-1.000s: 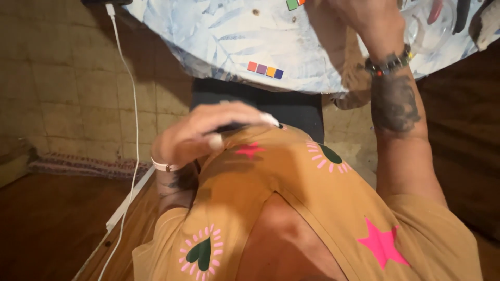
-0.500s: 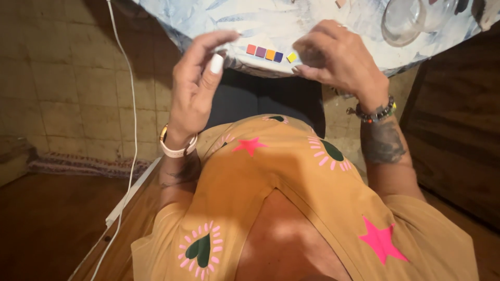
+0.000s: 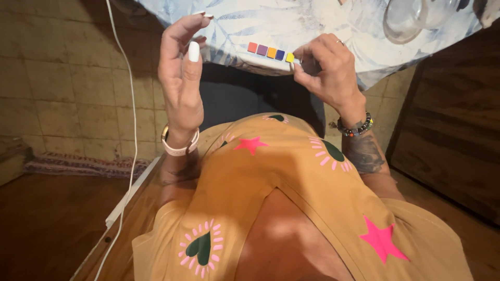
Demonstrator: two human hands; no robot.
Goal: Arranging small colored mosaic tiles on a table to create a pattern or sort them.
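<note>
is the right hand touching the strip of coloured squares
Touching. The head view shows the right hand pinching the yellow end of the strip of coloured squares between thumb and fingertips, no gap visible.

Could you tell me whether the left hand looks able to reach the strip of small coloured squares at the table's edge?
Probably yes: the left hand is raised and open just beside the strip of small coloured squares, with nothing between them; the right hand pinches only its yellow end.

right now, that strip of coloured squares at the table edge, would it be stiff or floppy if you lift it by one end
The strip of coloured squares looks thin and flat, so probably light and somewhat bendy. The right hand pinches its yellow end with fingertips alone, which suggests little weight. It lies at the edge of the tablecloth, so a push might slide it off.
</note>
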